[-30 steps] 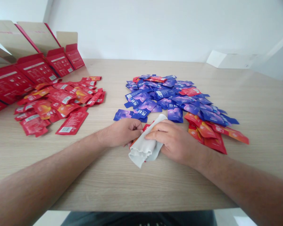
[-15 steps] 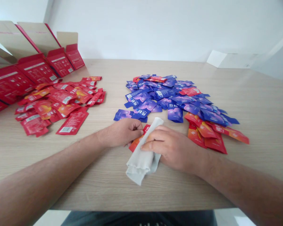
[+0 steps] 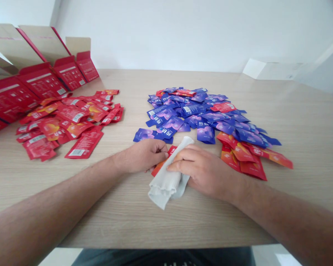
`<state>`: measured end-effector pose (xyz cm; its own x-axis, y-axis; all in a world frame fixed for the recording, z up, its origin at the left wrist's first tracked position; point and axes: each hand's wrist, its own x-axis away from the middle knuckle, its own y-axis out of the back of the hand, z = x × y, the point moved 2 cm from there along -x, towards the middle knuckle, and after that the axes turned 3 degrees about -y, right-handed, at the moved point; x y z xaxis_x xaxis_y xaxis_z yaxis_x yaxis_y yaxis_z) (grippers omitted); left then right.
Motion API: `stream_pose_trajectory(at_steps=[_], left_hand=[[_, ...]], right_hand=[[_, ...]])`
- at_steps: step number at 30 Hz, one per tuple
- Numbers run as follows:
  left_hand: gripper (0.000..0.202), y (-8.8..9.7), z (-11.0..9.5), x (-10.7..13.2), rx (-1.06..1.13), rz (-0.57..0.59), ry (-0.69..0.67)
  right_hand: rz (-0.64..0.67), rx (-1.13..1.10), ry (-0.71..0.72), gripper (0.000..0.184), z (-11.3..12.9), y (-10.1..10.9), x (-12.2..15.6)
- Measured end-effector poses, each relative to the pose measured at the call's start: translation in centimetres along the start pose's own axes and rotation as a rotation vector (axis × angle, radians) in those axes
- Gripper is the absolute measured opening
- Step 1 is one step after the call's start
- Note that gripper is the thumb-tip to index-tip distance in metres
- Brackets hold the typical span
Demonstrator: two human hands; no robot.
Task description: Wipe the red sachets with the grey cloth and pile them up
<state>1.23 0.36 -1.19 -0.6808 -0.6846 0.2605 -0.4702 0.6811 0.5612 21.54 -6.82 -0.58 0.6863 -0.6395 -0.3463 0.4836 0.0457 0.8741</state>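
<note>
A folded white cloth [image 3: 166,181] is gripped by my right hand [image 3: 204,170], its fingers bent over the top of it. Under the cloth lies a red and orange sachet [image 3: 158,168], partly covered by it. My left hand [image 3: 144,155] pinches the sachet's left edge between thumb and fingers. Just beyond my hands spreads a heap of blue-purple sachets [image 3: 195,111], with a few red ones among them. More red and orange sachets [image 3: 246,159] lie to the right of my right hand.
A pile of red and orange sachets [image 3: 72,120] lies at the left. Behind it stand several opened red cartons [image 3: 41,81] with raised flaps. A white box [image 3: 277,70] sits at the back right by the wall. The table's front edge [image 3: 166,246] runs close to my lap.
My right hand and the cloth have shifted slightly up and away from me, along the sachet. My left hand stays in place on the sachet.
</note>
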Motion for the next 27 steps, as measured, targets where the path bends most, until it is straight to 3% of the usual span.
stream_pose_trajectory(at_steps=[3,8,14,19,24,27], left_hand=[[0.021,-0.05,0.0,0.03,0.008,0.0,0.01],[0.022,0.05,-0.05,0.03,-0.019,-0.003,-0.012],[0.022,-0.07,0.0,0.03,-0.016,-0.006,-0.008],[0.023,0.05,-0.04,0.06,-0.031,0.001,-0.007],[0.02,0.01,-0.07,0.07,-0.003,0.008,-0.009],[0.021,0.0,-0.06,0.1,-0.035,-0.002,-0.014]], right_hand=[[-0.025,0.015,-0.081,0.039,-0.46,0.06,0.05],[0.023,-0.011,0.018,0.028,0.17,-0.09,-0.02],[-0.037,0.01,-0.08,0.039,-0.47,0.06,0.03],[0.002,-0.021,0.014,0.031,-0.05,-0.19,0.02],[-0.027,0.01,-0.078,0.041,-0.47,-0.01,0.02],[-0.018,0.0,-0.048,0.039,-0.3,0.0,0.02]])
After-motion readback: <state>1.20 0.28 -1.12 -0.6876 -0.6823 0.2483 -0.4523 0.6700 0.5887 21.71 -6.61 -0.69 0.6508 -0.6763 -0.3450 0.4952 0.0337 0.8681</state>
